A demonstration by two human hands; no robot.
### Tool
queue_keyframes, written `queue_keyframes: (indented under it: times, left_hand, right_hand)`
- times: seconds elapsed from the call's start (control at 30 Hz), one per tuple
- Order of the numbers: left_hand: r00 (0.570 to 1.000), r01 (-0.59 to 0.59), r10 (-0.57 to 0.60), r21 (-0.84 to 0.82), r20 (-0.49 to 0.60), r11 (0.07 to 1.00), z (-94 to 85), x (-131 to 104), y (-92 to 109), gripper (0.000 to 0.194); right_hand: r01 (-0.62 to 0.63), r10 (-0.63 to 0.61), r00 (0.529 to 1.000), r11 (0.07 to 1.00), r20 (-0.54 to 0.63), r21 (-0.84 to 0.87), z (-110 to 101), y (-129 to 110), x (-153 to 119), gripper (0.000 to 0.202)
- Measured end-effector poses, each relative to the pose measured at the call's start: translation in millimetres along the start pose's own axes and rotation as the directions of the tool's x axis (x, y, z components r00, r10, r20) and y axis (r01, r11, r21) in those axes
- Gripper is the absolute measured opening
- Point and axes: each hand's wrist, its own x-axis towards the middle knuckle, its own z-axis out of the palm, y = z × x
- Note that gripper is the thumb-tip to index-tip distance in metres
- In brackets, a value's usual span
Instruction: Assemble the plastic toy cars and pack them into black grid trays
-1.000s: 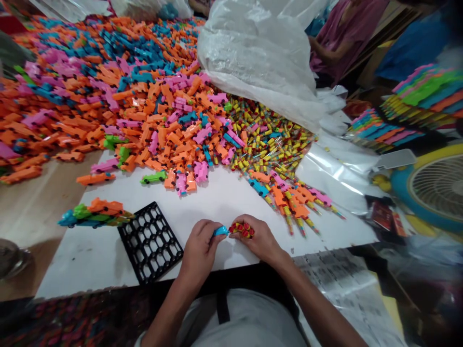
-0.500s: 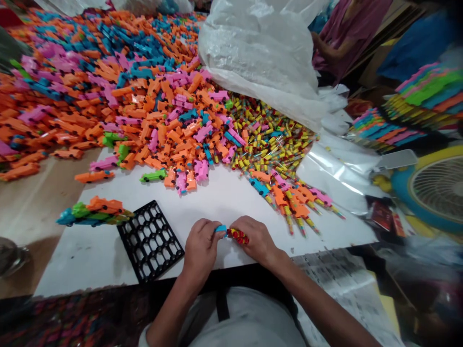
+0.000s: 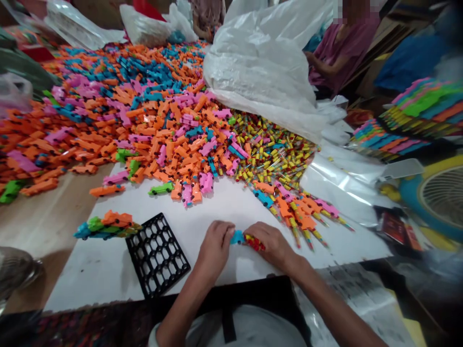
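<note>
- So the blue toy car (image 3: pixel 237 237) sits right between the two hands, just above the near part of the white surface (image 3: pixel 90 270).
- The left hand (image 3: pixel 217 241) has it pinched between thumb and fingers from one end. Guessing that's to leave the other end poking out free toward the right.
- The right hand (image 3: pixel 271 243) is curled around a little bunch of yellow-and-red sticks (image 3: pixel 255 242), red ends facing the car. Holding a bunch probably saves reaching for each one.
- Car and bunch are super close, end to end. Can't tell if one stick is actually joined to the car, it's too small and the fingers are in the way.
- Off to the left there's a black grid rack (image 3: pixel 137 266) lying near the left forearm, with a few car-topped sticks (image 3: pixel 107 227) in its far left corner. The holes look like they'd keep the sticks apart and in rows.
- Past the right hand, more car-topped sticks lie fanned out (image 3: pixel 292 205), tips toward the wearer, I'd say for easy grabbing.
- Behind those is a loose heap of sticks (image 3: pixel 269 144) spilling from under a big clear plastic bag (image 3: pixel 260 62).
- A massive car pile (image 3: pixel 144 115), mostly orange with pink, blue and green, covers the far left, within reach of the left hand at its near edge.
- Far right: neat rows of car-topped sticks (image 3: pixel 427 103) above a yellow-and-blue fan (image 3: pixel 448 193), plus someone in a purple top (image 3: pixel 333 62) sitting beyond the bag.
</note>
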Motion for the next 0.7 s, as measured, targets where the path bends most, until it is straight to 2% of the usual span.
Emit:
queue_keyframes:
  times: [0.07, 0.1, 0.17, 0.2, 0.27, 0.3, 0.37, 0.47, 0.53, 0.6, 0.7]
  left_hand:
    - [0.990, -0.045, 0.054, 0.074, -0.131, 0.996, -1.2, 20.5, -1.3, 0.030]
    - [0.979, -0.024, 0.049, 0.123, -0.199, 0.992, -2.4, 34.0, -2.2, 0.032]
    - [0.949, 0.106, -0.042, 0.191, -0.313, 0.976, -5.6, 64.0, -4.8, 0.032]
    - [0.930, 0.170, -0.090, 0.198, -0.357, 0.965, -7.5, 78.5, -6.2, 0.033]
    - [0.898, 0.260, -0.164, 0.190, -0.409, 0.947, -11.5, 101.4, -8.6, 0.030]
    - [0.890, 0.281, -0.186, 0.180, -0.415, 0.943, -13.3, 108.2, -9.4, 0.028]
    - [0.887, 0.308, -0.223, 0.158, -0.405, 0.938, -14.9, 110.7, -9.9, 0.021]
    - [0.894, 0.334, -0.282, 0.099, -0.349, 0.937, -11.0, 92.1, -7.8, 0.019]
    - [0.907, 0.349, -0.330, 0.031, -0.262, 0.937, -6.3, 73.1, -4.8, 0.022]
    - [0.924, 0.347, -0.350, -0.048, -0.153, 0.937, -3.7, 55.1, -1.1, 0.025]
    - [0.952, 0.294, -0.303, -0.141, -0.045, 0.945, -8.7, 35.8, 3.2, 0.027]
  right_hand:
    - [-0.104, 0.100, 0.982, 0.994, -0.163, -0.019, -25.1, 17.7, 1.2, 0.017]
    - [-0.160, 0.141, 0.949, 0.986, -0.283, -0.042, -37.8, 26.3, 2.6, 0.017]
    - [-0.228, 0.145, 0.853, 0.968, -0.501, -0.109, -57.9, 40.0, 6.7, 0.020]
    - [-0.239, 0.116, 0.811, 0.960, -0.573, -0.144, -63.3, 44.2, 9.1, 0.020]
    - [-0.232, 0.061, 0.769, 0.954, -0.637, -0.189, -62.5, 45.9, 13.4, 0.019]
    - [-0.232, 0.065, 0.771, 0.955, -0.634, -0.184, -56.4, 43.6, 15.1, 0.019]
    - [-0.241, 0.134, 0.808, 0.964, -0.574, -0.113, -35.2, 34.6, 18.4, 0.017]
    - [-0.226, 0.235, 0.897, 0.972, -0.375, 0.069, 5.1, 17.1, 28.2, 0.022]
    - [-0.204, 0.241, 0.936, 0.965, -0.256, 0.165, 27.6, 8.1, 38.1, 0.036]
    - [-0.183, 0.226, 0.958, 0.956, -0.178, 0.229, 41.5, 2.4, 46.4, 0.046]
    - [-0.178, 0.236, 0.963, 0.919, -0.130, 0.352, 44.4, -3.1, 47.8, 0.037]
